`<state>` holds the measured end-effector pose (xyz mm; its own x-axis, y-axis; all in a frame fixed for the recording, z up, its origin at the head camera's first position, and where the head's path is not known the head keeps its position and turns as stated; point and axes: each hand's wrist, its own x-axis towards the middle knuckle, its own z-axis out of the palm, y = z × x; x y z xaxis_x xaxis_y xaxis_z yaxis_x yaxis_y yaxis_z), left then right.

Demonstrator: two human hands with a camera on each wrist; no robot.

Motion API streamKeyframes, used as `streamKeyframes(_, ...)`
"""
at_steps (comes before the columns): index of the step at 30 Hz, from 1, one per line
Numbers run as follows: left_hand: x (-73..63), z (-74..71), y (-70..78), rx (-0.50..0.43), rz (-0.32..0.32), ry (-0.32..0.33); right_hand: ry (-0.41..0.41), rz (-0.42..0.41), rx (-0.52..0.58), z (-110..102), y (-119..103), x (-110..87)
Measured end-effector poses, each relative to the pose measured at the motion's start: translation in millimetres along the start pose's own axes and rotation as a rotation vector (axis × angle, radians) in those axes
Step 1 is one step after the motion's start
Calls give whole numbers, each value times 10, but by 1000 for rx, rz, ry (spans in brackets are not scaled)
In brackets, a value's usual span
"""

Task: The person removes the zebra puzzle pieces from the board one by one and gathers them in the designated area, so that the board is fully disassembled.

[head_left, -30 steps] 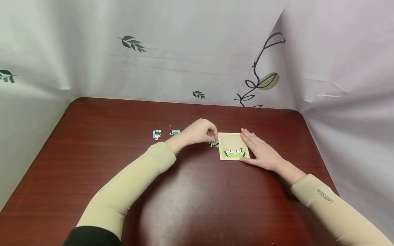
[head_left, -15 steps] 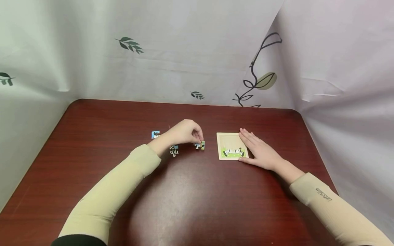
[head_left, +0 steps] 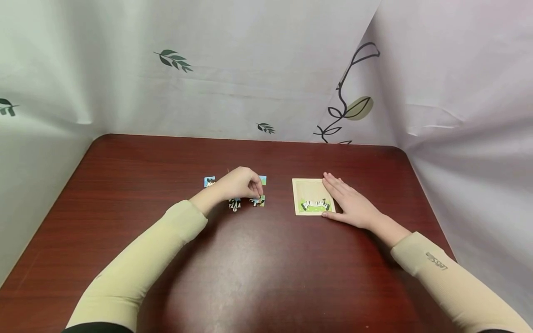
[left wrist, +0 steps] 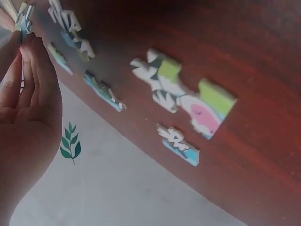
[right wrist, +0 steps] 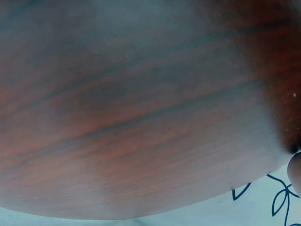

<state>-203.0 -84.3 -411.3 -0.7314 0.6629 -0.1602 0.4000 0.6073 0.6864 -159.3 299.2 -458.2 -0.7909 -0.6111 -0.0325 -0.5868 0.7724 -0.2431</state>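
Observation:
My left hand [head_left: 238, 183] pinches a small zebra jigsaw piece [head_left: 261, 201] between thumb and fingertips, left of the wooden puzzle tray. In the left wrist view the pinched jigsaw piece [left wrist: 24, 21] stands on edge, showing blue, green and white. The square tray [head_left: 294, 199] lies flat and bears a zebra-body and grass picture [head_left: 315, 205] along its near side; its upper part shows bare wood. My right hand [head_left: 351, 203] lies along the tray's right side, fingers straight at the far corner and thumb at the near one.
Loose jigsaw pieces surround the left hand: a blue one [head_left: 209, 181] to its left, a striped one [head_left: 234, 204] below, a blue-green one [head_left: 263, 180] behind. The left wrist view shows a pink-muzzled piece [left wrist: 202, 115]. A leaf-printed curtain [head_left: 225, 92] borders the red-brown table [head_left: 258, 268].
My left hand has moved left, away from the tray's left edge, with the jigsaw piece still pinched. Loose pieces its arm covered now show. The right hand and tray stay in place.

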Motion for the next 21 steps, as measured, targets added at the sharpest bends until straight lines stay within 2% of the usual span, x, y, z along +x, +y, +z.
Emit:
streamKeyframes(6, 3, 42, -15, -3, -14, 6, 0, -1, 6, -9, -3, 1)
streamKeyframes(13, 22, 78, -34, 45, -3, 13, -22, 15, 6, -15, -8, 2)
streamKeyframes(21, 33, 110, -89, 81, -19, 20, -20, 12, 4, -17, -16, 7)
